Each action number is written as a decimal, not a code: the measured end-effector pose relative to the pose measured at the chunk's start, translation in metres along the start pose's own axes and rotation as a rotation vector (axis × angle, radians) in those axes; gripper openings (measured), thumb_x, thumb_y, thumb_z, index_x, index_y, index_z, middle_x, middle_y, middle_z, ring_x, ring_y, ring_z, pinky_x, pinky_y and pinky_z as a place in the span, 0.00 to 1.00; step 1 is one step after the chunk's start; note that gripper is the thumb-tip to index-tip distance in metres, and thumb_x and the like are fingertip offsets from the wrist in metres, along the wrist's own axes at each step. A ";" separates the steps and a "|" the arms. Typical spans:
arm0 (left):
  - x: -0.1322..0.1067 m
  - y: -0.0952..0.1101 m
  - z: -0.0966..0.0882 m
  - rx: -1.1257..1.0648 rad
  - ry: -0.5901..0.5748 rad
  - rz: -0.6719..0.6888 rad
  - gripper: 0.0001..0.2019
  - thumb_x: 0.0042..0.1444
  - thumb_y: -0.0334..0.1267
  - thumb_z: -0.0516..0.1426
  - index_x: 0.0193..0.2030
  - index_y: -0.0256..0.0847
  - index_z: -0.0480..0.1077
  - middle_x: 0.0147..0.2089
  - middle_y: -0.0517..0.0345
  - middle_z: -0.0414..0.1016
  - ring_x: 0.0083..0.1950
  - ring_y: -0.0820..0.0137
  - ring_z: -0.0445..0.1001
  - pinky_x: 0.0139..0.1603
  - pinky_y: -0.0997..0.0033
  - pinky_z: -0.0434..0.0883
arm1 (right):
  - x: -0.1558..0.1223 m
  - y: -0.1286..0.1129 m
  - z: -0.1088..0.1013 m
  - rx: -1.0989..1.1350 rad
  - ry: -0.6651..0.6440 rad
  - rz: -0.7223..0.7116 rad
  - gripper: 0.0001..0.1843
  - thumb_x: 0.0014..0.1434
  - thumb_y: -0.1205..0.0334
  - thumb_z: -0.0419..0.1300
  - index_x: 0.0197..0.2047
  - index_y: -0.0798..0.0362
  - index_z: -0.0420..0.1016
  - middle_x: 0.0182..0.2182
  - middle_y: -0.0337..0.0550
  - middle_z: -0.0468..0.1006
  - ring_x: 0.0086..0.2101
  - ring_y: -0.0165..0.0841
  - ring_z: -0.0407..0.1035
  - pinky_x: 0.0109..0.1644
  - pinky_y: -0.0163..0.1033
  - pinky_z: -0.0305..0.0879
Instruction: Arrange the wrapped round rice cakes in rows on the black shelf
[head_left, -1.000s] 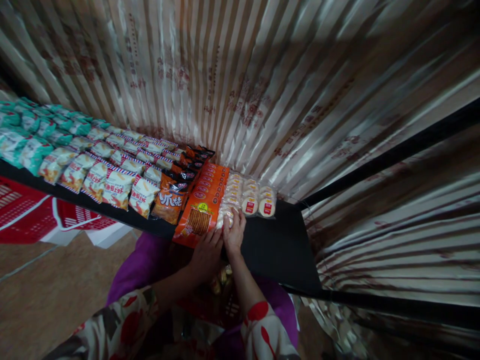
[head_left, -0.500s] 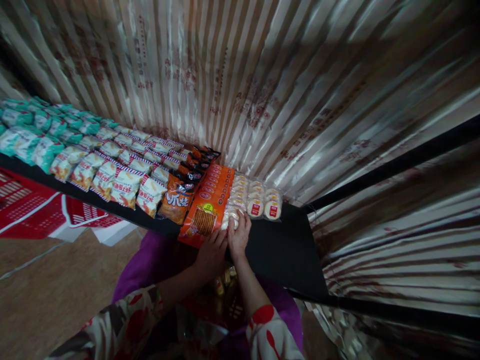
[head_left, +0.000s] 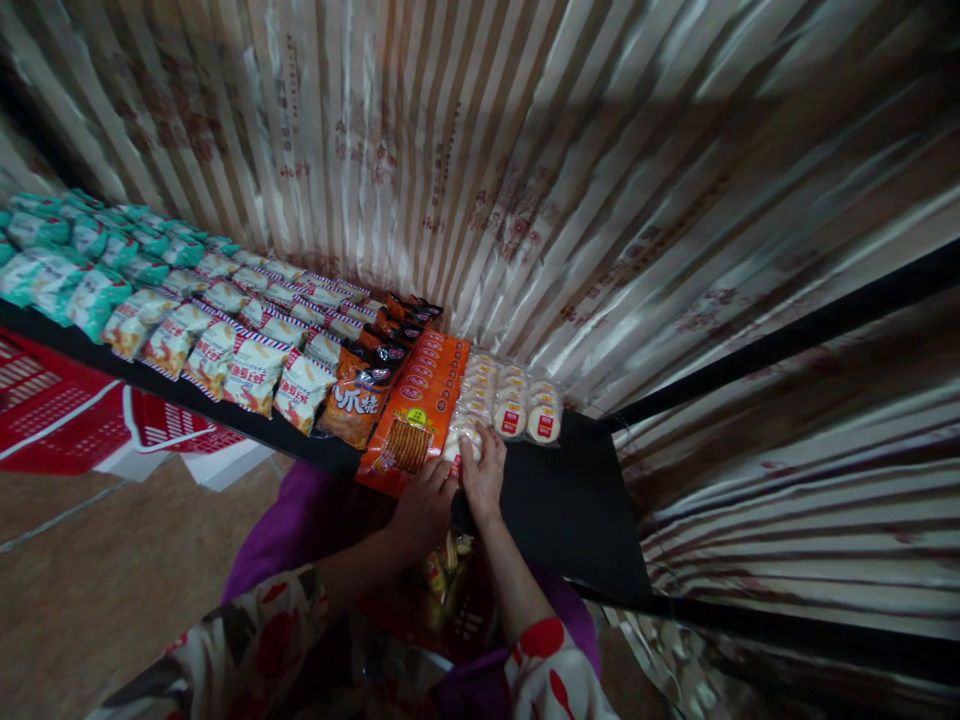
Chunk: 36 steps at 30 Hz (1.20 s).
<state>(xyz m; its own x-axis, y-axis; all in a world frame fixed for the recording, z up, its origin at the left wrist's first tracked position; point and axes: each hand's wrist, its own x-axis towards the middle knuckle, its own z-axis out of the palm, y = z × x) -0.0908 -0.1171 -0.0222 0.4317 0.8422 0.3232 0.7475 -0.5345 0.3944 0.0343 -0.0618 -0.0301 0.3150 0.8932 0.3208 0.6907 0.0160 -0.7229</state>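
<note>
My two hands meet at the front edge of a black shelf (head_left: 570,500). The fingers of my right hand (head_left: 484,473) lie on a clear pack of round white rice crackers (head_left: 461,437) at the front of its row. My left hand (head_left: 424,505) presses against the front end of an orange cracker pack (head_left: 409,435) just to the left. More clear cracker packs with red labels (head_left: 525,405) sit behind and to the right. Whether either hand grips a pack is hidden.
Rows of snack bags fill the shelf to the left: orange-black (head_left: 356,400), white-red (head_left: 251,365) and teal (head_left: 45,280). A striped curtain (head_left: 525,180) hangs behind. Red baskets (head_left: 52,420) stand on the floor at left. A bag of snacks (head_left: 442,580) rests on my lap.
Both hands stay at the same spot on the packs; the right fingers shifted slightly on the clear pack. The view has drifted a little.
</note>
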 end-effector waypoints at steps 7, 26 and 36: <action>0.004 0.000 -0.001 0.005 0.013 0.001 0.14 0.57 0.26 0.47 0.49 0.32 0.66 0.54 0.44 0.66 0.57 0.61 0.61 0.58 0.57 0.64 | 0.004 0.007 0.002 -0.044 0.003 0.019 0.33 0.58 0.44 0.47 0.58 0.59 0.62 0.56 0.58 0.62 0.57 0.42 0.55 0.61 0.49 0.52; 0.013 -0.006 0.002 -0.033 0.055 0.045 0.21 0.57 0.29 0.45 0.58 0.28 0.60 0.62 0.40 0.60 0.66 0.61 0.53 0.63 0.57 0.58 | 0.009 0.003 0.003 -0.082 -0.010 -0.036 0.31 0.60 0.46 0.45 0.60 0.57 0.61 0.59 0.56 0.59 0.59 0.41 0.53 0.61 0.48 0.52; 0.009 -0.007 0.016 0.000 -0.002 0.017 0.22 0.54 0.27 0.46 0.56 0.25 0.62 0.63 0.37 0.59 0.67 0.59 0.53 0.64 0.56 0.57 | 0.007 0.000 0.010 -0.097 0.012 -0.006 0.30 0.60 0.47 0.43 0.59 0.57 0.62 0.58 0.54 0.62 0.57 0.40 0.56 0.60 0.47 0.55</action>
<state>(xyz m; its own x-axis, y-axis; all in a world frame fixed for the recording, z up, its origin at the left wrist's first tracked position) -0.0843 -0.1049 -0.0360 0.4454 0.8329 0.3284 0.7399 -0.5490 0.3889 0.0301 -0.0513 -0.0344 0.3182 0.8878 0.3326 0.7524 -0.0231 -0.6583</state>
